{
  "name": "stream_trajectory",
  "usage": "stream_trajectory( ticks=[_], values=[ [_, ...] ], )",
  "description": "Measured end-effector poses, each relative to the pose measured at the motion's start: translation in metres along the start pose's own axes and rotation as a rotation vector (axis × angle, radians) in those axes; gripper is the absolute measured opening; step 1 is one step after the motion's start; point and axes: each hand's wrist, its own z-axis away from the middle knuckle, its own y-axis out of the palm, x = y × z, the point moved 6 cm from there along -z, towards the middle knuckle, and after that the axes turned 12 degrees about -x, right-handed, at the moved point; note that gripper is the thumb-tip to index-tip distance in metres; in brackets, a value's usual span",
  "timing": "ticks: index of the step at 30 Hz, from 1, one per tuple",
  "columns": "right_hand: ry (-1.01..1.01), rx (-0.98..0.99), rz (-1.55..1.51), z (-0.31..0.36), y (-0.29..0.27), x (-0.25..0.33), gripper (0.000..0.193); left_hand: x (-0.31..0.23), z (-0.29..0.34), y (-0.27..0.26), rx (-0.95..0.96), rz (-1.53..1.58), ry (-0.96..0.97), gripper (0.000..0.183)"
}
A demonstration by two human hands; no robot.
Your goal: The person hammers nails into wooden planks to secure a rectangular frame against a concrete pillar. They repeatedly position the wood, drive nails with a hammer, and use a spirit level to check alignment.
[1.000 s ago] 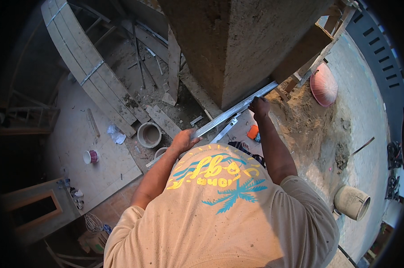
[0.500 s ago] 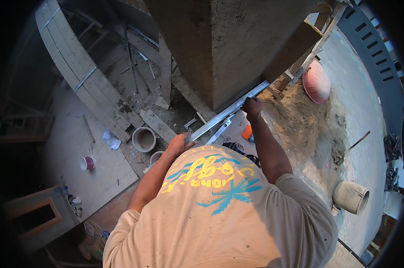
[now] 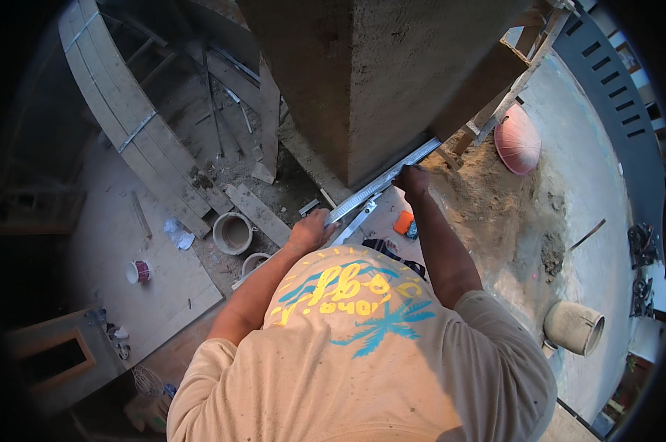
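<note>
A long metal straightedge (image 3: 381,186) lies at a slant along the foot of a grey plastered pillar (image 3: 410,81), close to its right face. My left hand (image 3: 311,230) is closed around the straightedge's near left end. Further along, toward its far right part, my right hand (image 3: 412,179) grips it with bent fingers; the fingertips are partly hidden. Below the straightedge shows a second, narrower metal bar (image 3: 356,222), partly covered by my shirt. An orange object (image 3: 403,222) lies on the ground below my right hand.
Left of me stand a mortar-stained bucket (image 3: 233,233) and a paint pail (image 3: 138,272). Long planks (image 3: 119,110) curve along the upper left. On the right are a sand heap (image 3: 488,191), a conical pink hat (image 3: 519,138), and a tipped bucket (image 3: 575,328).
My left hand has moved a little up and to the right with the straightedge's near end. The right hand keeps its hold, with a slight shift left in view.
</note>
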Motion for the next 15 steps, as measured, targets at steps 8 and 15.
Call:
stream_trajectory(
  ticks=[8,15],
  values=[
    [-0.016,0.018,0.037,-0.011,-0.004,-0.01,0.025,-0.007,-0.012,0.014,0.081,-0.15,-0.075,0.047],
    [0.0,0.011,-0.024,-0.009,-0.002,-0.009,0.023,-0.008,-0.024,0.026,0.132,-0.23,-0.001,0.046]
  ],
)
